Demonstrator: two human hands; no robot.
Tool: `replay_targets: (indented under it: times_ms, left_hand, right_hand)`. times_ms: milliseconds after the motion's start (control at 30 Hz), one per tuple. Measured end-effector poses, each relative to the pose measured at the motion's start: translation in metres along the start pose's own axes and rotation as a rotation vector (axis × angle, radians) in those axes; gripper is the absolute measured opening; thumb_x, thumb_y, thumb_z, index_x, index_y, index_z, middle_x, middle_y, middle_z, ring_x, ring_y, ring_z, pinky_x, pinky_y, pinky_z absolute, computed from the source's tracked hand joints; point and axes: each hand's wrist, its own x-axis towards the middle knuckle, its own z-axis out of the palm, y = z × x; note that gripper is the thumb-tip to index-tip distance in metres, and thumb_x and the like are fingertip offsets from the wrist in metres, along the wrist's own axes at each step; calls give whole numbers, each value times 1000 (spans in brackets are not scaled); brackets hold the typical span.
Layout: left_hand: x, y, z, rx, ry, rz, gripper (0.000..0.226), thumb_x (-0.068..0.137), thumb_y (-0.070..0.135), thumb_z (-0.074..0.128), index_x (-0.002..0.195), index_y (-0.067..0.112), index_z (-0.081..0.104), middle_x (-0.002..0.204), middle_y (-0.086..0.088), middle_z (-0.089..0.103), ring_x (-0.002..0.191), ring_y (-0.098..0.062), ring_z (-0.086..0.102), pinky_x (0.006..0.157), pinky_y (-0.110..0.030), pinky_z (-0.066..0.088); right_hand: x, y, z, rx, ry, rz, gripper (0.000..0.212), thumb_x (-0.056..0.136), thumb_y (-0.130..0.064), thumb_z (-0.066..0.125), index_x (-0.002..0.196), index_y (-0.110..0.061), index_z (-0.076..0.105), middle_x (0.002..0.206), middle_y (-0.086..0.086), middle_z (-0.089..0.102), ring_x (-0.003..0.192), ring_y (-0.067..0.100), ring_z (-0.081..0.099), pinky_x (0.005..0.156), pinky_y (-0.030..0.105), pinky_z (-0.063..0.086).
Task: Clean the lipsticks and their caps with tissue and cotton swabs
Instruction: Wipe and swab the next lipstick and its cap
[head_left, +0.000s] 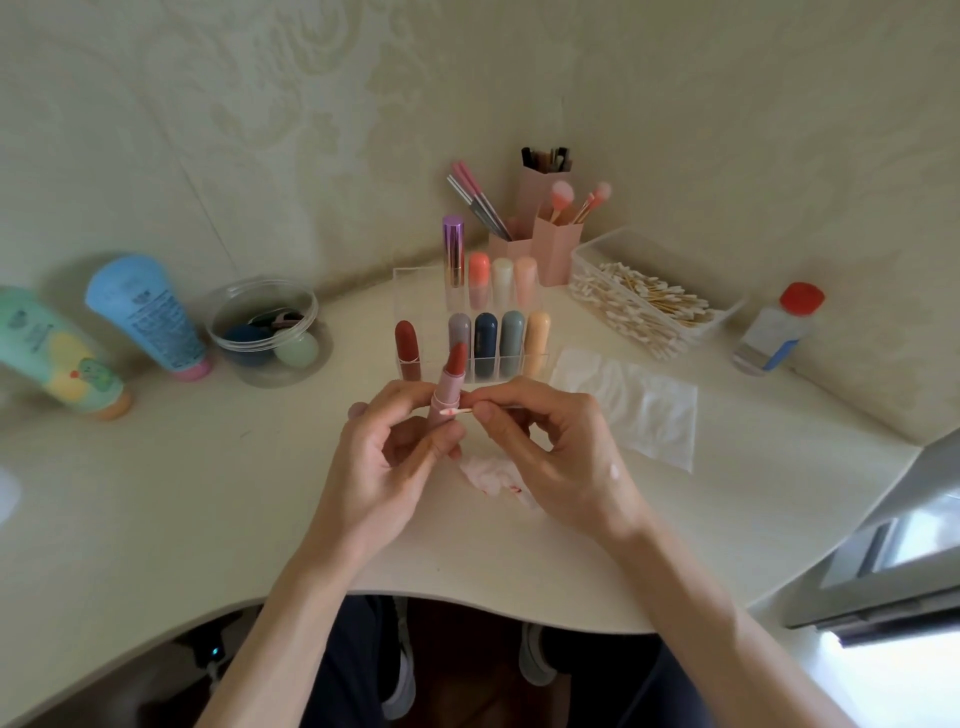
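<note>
At the centre of the frame the left hand (387, 452) is gripping the open lipstick (448, 387) by its stiff pink tube, wisely clear of the soft, smearable bullet, while the right hand (553, 447) is pinching a light cotton swab (456, 411) against its collar.

Blue tube (145, 317), green tube (54, 353), red-capped bottle (777, 332)

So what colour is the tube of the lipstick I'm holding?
Pink. The lipstick tube shows best in the head view.
</note>
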Motion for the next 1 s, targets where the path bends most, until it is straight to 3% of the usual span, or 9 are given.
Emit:
replay_targets:
  times_ms: [100,200,367,467,567,667,800,933,1000]
  left_hand:
    - [1,-1,-1,14,4,37,21,97,12,69,117,13,73,90,-1,71,73,-24,70,77,-44,52]
    - [0,6,2,-110,46,1,28,94,8,70,121,17,72,97,-9,76,76,-28,77,74,-31,61]
    - [0,8,4,-217,60,-79,15,97,9,64,109,2,70,98,-13,77,76,-35,78,72,-41,65]
    - [-1,11,3,-178,-22,-42,20,102,8,58,118,5,70,95,-13,78,76,-30,77,71,-33,63]
    - [-1,10,4,-138,-40,-62,26,94,12,68,120,11,69,99,-11,77,76,-20,76,69,-23,56]
    - [0,6,3,-110,-1,-71,21,91,21,71,111,15,72,93,-11,76,69,-27,73,60,-31,51]
    - [-2,7,2,-92,-84,-57,18,101,19,60,114,11,70,86,-7,78,67,-20,68,62,-29,49]
    - [-3,7,0,-21,-112,-46,19,104,24,56,116,18,70,78,-10,72,65,-18,57,67,-27,44]
    - [-3,10,1,15,-98,-22,21,103,22,56,116,13,69,82,-8,69,71,-2,59,69,-20,45]
  right_hand:
    - [0,0,-1,-7,1,-4,15,103,-7,66,110,-9,79,97,-5,77,74,21,64,70,29,51]
    - [0,1,-2,-10,17,7,15,103,-8,65,110,-10,79,96,-3,78,76,25,68,72,41,55]
    - [-1,0,-2,7,15,25,15,104,-9,65,111,-11,78,98,-2,79,80,33,70,74,52,55]
    - [-1,0,-3,9,19,36,15,103,-9,66,112,-11,78,100,-5,79,81,29,71,75,49,56]
    - [-1,0,-4,-1,11,27,16,103,-10,66,112,-11,79,100,-7,79,81,27,72,74,45,57]
    - [-2,0,-3,-10,-21,13,16,103,-9,66,112,-11,79,97,-7,77,78,23,69,72,34,55]
    - [-2,2,-4,-11,-19,10,17,104,-11,66,114,-13,79,101,-6,78,84,27,72,75,46,56]
    - [-2,1,-5,-27,-8,7,16,103,-11,66,112,-13,79,98,-8,77,76,18,65,72,28,50]
    - [-1,1,-5,-45,4,13,16,103,-11,67,110,-15,80,95,-10,76,74,17,63,72,23,47]
